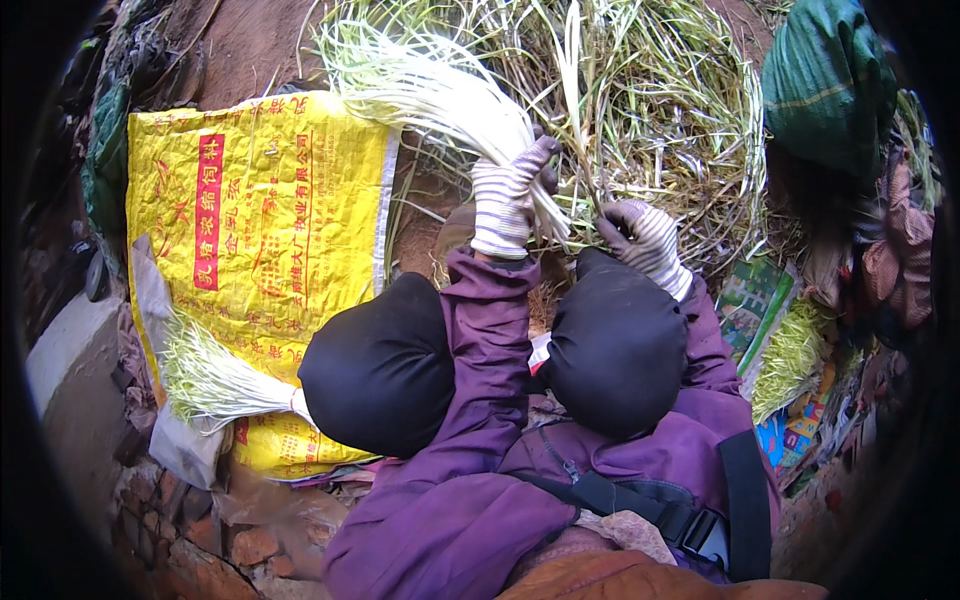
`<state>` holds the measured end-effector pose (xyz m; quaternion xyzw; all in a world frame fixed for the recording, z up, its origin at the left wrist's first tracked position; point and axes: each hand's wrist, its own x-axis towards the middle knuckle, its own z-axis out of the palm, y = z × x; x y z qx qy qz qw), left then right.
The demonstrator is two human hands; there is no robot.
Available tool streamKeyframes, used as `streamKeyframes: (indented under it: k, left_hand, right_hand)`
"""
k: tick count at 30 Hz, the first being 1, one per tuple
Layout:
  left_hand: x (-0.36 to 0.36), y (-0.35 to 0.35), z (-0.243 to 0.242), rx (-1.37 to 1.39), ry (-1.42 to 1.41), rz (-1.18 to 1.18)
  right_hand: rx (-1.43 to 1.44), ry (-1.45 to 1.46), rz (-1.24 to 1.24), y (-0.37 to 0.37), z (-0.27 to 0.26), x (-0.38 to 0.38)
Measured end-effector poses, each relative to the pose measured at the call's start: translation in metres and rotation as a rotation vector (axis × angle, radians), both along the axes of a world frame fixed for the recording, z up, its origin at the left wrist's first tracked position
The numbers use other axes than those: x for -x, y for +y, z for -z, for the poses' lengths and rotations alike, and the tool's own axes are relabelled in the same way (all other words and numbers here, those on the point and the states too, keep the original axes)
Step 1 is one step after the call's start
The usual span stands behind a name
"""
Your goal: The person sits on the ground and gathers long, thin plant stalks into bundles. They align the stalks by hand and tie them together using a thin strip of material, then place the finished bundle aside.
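My left hand (504, 196), in a striped knit glove with dark fingers, is closed around a thick bundle of pale blanched chives (442, 94). Their cut-looking white ends stick out below the fist, while the leafy tops fan out to the upper left. In a matching glove, my right hand (646, 238) curls its thumb and fingers at the lower end of a thin stalk (594, 176) with withered leaves. Beyond both hands spreads a large heap of loose green and straw-coloured chives (667, 112).
On my left lies a yellow woven feed sack (337, 202) bearing print, with a tied chive bundle (240, 379) on it. More pale chives (791, 360) lie at right. A green cloth sack (829, 97) stands at upper right. Broken bricks (255, 545) are at lower left.
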<state>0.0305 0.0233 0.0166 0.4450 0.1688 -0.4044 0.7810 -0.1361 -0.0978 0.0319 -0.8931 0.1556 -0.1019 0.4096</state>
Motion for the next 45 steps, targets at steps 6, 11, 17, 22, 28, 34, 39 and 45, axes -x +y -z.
streamKeyframes:
  k: [6,11,17,22,28,34,39,45]
  left_hand:
    - [0.006,-0.003,0.015,-0.198,-0.113,0.078]
    - [0.014,-0.007,0.026,-0.225,-0.069,0.071]
    - [0.016,-0.005,0.031,-0.146,-0.063,0.072]
    - [0.015,0.000,0.032,-0.139,-0.115,0.095]
    - [0.016,-0.004,0.029,-0.175,-0.167,0.092]
    - [0.013,-0.009,0.015,-0.231,-0.140,-0.180]
    - [-0.012,-0.001,0.004,-0.365,-0.007,-0.374]
    - [-0.028,0.025,-0.016,0.009,0.125,-0.470]
  right_hand:
    - [0.143,0.244,-0.200,-0.006,-0.004,0.004]
    - [-0.564,0.438,0.023,-0.015,0.015,-0.012]
    - [-1.051,0.228,0.158,-0.008,0.035,-0.060]
    - [-0.968,0.108,0.276,0.009,0.033,-0.055]
    - [-0.643,0.044,0.307,0.011,0.028,-0.043]
    - [0.235,-0.209,0.131,-0.027,0.034,-0.022]
    - [0.809,0.108,0.172,-0.119,0.037,0.066]
    - [0.924,1.063,0.400,-0.243,0.034,0.178]
